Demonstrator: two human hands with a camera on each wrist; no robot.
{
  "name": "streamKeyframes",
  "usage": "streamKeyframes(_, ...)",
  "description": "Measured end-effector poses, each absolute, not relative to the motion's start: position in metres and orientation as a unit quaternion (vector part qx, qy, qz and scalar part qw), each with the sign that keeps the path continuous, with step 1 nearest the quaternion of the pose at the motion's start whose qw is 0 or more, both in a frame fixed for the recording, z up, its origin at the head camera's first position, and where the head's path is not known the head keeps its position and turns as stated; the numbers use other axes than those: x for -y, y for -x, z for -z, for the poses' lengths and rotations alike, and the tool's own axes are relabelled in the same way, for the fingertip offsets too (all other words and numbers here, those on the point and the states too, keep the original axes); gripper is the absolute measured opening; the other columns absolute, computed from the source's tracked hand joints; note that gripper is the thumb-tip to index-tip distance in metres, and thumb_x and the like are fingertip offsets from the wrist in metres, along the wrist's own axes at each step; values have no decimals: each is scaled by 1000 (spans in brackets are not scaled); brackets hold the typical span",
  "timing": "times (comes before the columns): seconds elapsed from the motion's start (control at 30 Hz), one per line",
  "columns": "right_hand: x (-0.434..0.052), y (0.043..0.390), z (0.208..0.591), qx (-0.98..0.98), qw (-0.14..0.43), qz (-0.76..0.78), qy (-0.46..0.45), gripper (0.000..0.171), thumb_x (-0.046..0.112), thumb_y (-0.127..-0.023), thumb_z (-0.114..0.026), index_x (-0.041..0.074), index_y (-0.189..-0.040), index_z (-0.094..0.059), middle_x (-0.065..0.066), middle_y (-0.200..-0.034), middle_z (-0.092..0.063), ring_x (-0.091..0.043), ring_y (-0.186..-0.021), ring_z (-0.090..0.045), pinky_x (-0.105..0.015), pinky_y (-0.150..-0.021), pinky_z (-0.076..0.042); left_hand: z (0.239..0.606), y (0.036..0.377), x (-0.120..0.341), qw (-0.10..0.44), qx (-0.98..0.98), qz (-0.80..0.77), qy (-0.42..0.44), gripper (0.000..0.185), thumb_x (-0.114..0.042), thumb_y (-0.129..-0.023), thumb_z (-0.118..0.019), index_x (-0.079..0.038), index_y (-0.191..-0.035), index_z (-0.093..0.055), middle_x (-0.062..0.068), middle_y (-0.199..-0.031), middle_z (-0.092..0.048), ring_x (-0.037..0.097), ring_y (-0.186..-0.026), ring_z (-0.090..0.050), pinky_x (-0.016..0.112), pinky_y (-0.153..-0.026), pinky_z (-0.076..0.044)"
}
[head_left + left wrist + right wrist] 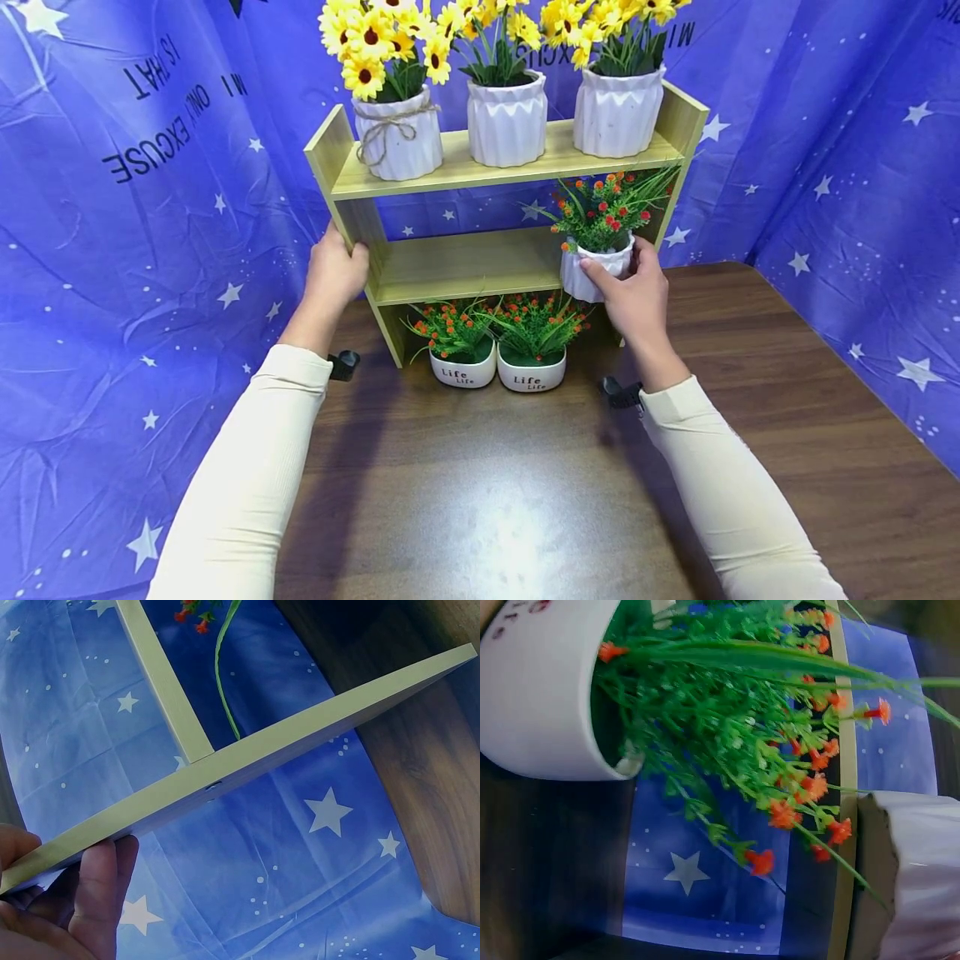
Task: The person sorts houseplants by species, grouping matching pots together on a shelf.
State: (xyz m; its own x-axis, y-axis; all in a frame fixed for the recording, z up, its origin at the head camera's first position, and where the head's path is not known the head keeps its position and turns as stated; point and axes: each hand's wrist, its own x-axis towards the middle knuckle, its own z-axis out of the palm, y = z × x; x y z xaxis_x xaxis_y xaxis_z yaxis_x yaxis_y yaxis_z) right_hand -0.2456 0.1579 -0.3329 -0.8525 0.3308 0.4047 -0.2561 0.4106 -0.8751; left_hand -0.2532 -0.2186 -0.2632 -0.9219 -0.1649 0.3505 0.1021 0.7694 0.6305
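Observation:
My left hand (337, 265) grips the left side panel of a light wooden shelf (465, 262). In the left wrist view, the thumb and fingers sit on either side of that panel (202, 774). With my right hand (637, 296) I hold a white ribbed flowerpot (588, 275) at the right end of the middle board, thumb in front and fingers round its right side. Green leaves and small red flowers (607, 208) stand up from it. Its underside shows in the right wrist view, close to the board edge (845, 765), and the pot (926, 877) overlaps that edge.
Three white pots (507, 121) of yellow flowers line the top board; the left one wears a twine bow. Two white "Life" planters (531, 372) with orange flowers stand under the middle board. Brown wooden table (480, 467) below, blue starry curtain (187, 250) behind and beside.

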Motion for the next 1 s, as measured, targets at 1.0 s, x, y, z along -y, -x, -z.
streamKeyframes(1.0,-171,303,317,872,156,-464,0,90,55,-88,-66,6,-153,-28,-22,-141,-50,-37,-128,-48,-49,-105,-38,265,253,216,196,916,349,-16,32,-12,-96,-44,1,-125,-47,31,-120,-62,46,-117,-57,55,-98,-45)
